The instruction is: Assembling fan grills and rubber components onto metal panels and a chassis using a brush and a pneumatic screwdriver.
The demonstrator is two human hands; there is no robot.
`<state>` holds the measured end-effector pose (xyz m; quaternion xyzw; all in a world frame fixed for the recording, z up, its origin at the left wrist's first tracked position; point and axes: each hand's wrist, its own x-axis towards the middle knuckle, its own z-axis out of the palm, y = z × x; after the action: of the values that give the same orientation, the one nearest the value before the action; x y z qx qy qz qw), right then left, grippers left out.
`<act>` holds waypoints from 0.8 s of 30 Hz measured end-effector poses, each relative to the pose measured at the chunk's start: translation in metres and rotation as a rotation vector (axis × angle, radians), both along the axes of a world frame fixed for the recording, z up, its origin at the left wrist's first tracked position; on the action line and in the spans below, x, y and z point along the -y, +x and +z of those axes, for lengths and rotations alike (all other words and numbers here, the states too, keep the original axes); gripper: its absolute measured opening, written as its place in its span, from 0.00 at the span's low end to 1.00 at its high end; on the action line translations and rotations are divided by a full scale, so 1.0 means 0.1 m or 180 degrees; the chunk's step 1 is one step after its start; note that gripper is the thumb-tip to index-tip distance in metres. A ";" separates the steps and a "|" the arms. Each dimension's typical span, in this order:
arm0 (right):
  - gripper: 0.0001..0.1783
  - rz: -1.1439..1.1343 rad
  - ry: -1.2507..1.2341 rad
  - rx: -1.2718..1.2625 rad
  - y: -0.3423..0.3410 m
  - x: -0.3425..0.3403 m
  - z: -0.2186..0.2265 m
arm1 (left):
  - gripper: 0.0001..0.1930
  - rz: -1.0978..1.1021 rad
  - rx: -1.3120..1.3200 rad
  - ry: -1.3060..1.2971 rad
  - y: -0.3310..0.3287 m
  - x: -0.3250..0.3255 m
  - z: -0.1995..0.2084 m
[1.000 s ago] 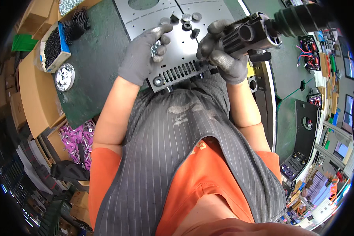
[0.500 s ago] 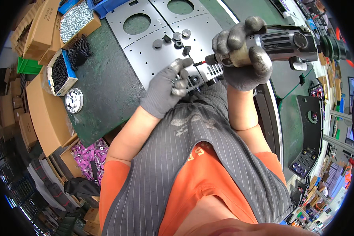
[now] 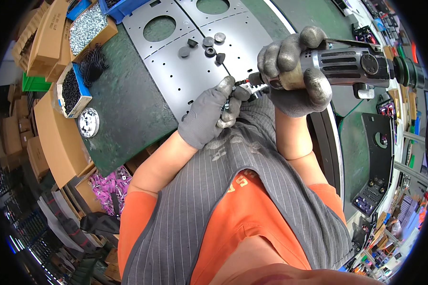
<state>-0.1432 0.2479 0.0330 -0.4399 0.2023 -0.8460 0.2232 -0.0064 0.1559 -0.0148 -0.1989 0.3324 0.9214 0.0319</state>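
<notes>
My right hand [image 3: 290,90], in a grey glove with worn silvery fingers, grips a power screwdriver [image 3: 343,65] held level, its bit pointing left. The bit's tip comes right up to the thumb and fingers of my left hand [image 3: 205,113], gloved alike. Those fingers are curled closed at the near edge of a silver metal plate [image 3: 162,61]; what they pinch is hidden. On the plate, beyond my left hand, sit several small dark round caps or feet, among them a ringed one [image 3: 209,52] and a tilted one [image 3: 220,58].
At left on the green bench top [image 3: 123,118] stand a box of black screws [image 3: 72,90], a box of silvery screws [image 3: 89,29], a round white dish [image 3: 89,122] and a black wire grille [image 3: 93,65]. Purple parts [image 3: 110,187] fill a carton below. A black panel [image 3: 373,156] lies at right.
My left hand has moved slightly right and its fingers have curled further around the bit's tip. The screwdriver has shifted slightly right and down. The plate and caps appear a little farther left and up.
</notes>
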 end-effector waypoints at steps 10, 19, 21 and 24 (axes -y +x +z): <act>0.25 0.0215 -0.0332 -0.0028 -0.11 -0.12 -0.04 | 0.23 -0.0046 0.0269 0.0170 -0.08 -0.04 0.06; 0.24 0.0468 -0.0240 0.0038 -0.07 -0.16 -0.07 | 0.25 -0.0266 0.0407 -0.0797 -0.03 -0.03 0.14; 0.26 -0.0163 -0.0184 0.0648 0.01 -0.15 -0.01 | 0.25 -0.0202 0.0564 -0.1038 -0.05 0.05 0.21; 0.26 -0.0413 -0.0105 0.0892 -0.04 -0.22 -0.01 | 0.21 0.0384 -0.0676 -0.4535 -0.20 0.53 -0.12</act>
<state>-0.1470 0.2698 0.0318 -0.3071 0.1833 -0.9149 0.1869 -0.0260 0.1031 -0.0269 -0.0988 0.8421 0.4954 -0.1889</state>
